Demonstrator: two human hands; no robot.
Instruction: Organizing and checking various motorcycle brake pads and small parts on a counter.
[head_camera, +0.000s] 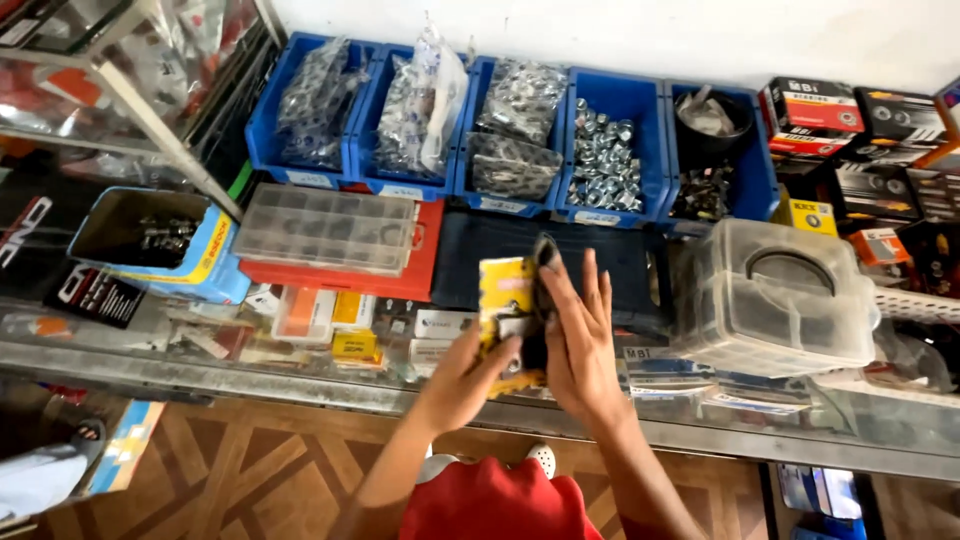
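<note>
Both hands clamped on a yellow carded packet (507, 300) just before the blue bins (610, 150), left hand (470, 375) pinching its lower edge, right hand (580, 340) flat across it; seems light, bendy, best held by edges.

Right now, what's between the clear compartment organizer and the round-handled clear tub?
Head view: both hands, left hand and right hand, holding a yellow packet over a dark flat case.
</note>
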